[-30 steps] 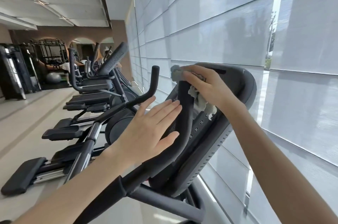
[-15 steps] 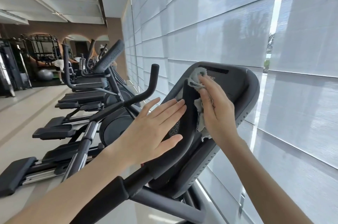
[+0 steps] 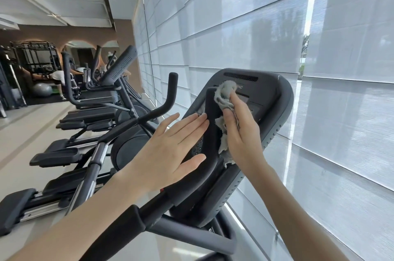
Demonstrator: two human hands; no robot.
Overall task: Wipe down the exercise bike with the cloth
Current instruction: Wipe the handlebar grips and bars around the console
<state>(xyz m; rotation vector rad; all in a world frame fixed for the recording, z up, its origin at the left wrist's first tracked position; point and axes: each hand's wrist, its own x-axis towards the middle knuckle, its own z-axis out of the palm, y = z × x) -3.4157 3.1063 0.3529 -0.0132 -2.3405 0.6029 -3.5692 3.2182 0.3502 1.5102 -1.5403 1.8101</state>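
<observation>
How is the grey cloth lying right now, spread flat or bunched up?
Bunched up. The frayed grey cloth lies crumpled under the right hand, pressed against the dark bike console, with a ragged edge hanging below.

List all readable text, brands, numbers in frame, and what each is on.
"RAC": tail of a brand mark on the console, rest hidden behind the cloth.
Markings on the buttons: too small to read.
Nothing else legible.

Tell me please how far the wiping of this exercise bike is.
Done: no wiped part shows as such. In hand: the right hand presses the grey cloth on the upright handlebar grip, the left hand lies flat on it. Left, probably: console, lower frame tube.
</observation>
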